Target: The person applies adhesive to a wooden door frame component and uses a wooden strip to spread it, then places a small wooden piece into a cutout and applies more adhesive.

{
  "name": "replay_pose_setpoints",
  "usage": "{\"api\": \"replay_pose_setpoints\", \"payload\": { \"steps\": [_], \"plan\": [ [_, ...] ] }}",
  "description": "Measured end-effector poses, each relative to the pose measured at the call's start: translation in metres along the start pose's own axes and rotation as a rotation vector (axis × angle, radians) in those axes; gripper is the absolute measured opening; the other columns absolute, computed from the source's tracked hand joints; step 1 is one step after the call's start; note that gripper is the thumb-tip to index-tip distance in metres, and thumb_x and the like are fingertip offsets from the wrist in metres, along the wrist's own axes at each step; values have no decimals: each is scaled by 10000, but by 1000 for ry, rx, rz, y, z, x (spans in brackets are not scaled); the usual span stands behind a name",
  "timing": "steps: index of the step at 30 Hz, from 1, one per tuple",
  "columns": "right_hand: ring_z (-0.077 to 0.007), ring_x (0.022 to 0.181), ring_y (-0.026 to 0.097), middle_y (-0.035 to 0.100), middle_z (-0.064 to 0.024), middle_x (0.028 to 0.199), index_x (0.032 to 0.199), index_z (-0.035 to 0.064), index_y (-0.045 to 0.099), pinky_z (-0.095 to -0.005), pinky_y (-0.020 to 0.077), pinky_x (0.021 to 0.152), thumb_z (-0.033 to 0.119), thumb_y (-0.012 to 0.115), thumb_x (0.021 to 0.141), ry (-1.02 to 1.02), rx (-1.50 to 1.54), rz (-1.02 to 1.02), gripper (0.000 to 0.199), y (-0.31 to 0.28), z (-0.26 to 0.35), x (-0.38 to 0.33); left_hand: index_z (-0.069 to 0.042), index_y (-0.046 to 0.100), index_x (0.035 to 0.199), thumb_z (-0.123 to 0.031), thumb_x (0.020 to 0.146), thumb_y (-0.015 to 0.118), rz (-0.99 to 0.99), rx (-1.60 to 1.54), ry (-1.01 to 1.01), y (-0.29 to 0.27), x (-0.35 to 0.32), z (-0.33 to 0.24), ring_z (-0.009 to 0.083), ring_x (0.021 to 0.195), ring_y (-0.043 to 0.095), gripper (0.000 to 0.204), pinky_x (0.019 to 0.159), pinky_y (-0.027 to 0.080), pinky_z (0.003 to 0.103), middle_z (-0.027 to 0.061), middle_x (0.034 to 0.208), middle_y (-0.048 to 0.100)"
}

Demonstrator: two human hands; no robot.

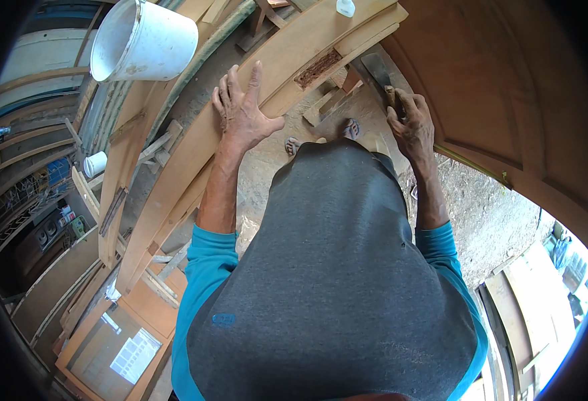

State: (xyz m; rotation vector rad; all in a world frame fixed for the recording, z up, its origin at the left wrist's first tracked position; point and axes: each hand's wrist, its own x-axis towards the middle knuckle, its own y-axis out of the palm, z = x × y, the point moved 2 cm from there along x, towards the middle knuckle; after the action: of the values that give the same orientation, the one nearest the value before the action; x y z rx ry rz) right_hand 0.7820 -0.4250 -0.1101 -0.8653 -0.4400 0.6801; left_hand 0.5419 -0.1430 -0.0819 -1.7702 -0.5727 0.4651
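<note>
My left hand (pixel 244 110) lies with spread fingers on a long brown wooden frame (pixel 294 50). My right hand (pixel 411 123) grips a putty knife (pixel 376 70) by its short wooden handle. Its wide grey blade points away from me, apart from the frame on the right side. Between the two hands, a rough dark brown patch (pixel 318 69) fills a rectangular hollow in the frame. A small whitish translucent bottle or cup (pixel 345 7) stands at the frame's far end.
A white bucket (pixel 157 43) stands at the far left, and a small white tub (pixel 95 164) sits below it. A large brown wooden panel (pixel 481 87) rises on the right. Wood offcuts (pixel 330 103) lie on the floor near my sandalled feet. More boards lean at left.
</note>
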Motion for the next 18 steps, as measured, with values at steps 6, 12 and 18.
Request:
{"api": "replay_pose_setpoints", "payload": {
  "steps": [6, 12, 18],
  "plan": [
    [-338, 1109, 669, 696, -128, 1197, 1333, 127, 723, -440, 569, 947, 173, 790, 902, -94, -34, -5, 439, 1, 8, 10, -291, 236, 1741, -442, 555, 872, 15, 7, 4, 0, -1, 1, 521, 1533, 242, 1354, 1268, 110, 689, 300, 1646, 257],
    [-344, 1080, 659, 706, -125, 1187, 1318, 99, 728, -435, 542, 977, 164, 792, 902, -140, -20, -73, 426, 7, 2, 22, -289, 225, 1743, -453, 554, 881, 14, 5, 12, 1, 2, 0, 528, 1545, 229, 1368, 1263, 95, 713, 303, 1650, 251],
    [-384, 1131, 654, 711, -175, 1211, 1313, 72, 721, -464, 535, 997, 191, 816, 899, -165, 22, -82, 441, 8, 7, 28, -282, 216, 1746, -493, 578, 878, 26, -5, -3, 7, -3, 10, 567, 1549, 201, 1359, 1260, 74, 720, 360, 1693, 188]
  ]
}}
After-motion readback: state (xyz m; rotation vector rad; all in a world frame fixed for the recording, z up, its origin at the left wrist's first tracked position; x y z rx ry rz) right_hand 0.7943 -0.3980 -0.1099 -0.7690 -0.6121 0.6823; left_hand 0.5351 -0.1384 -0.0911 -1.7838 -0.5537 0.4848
